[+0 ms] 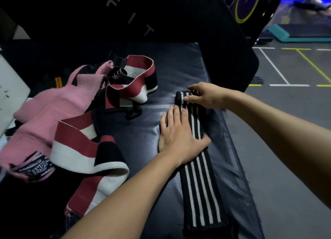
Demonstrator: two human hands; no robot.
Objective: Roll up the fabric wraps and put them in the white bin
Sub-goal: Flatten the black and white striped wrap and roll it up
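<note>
Dim gym, grey lined floor (pixel 286 102), dark padded bench (pixel 143 135)

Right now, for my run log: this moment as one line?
step: rolling striped wrap | left hand: flat on it | right hand: pinching rolled end | pad: other wraps loose

**Colours on the bench**

Your wrap (pixel 200 185) was black with thin white stripes running lengthwise. Beside it you had a tangle of wide bands (pixel 86 149) blocked in dark red, white and black, and pink wraps (pixel 53 102) with a black-and-white printed label. The padded bench (pixel 143 135) was dark navy; the floor (pixel 286 99) grey with white and yellow lines.
</note>
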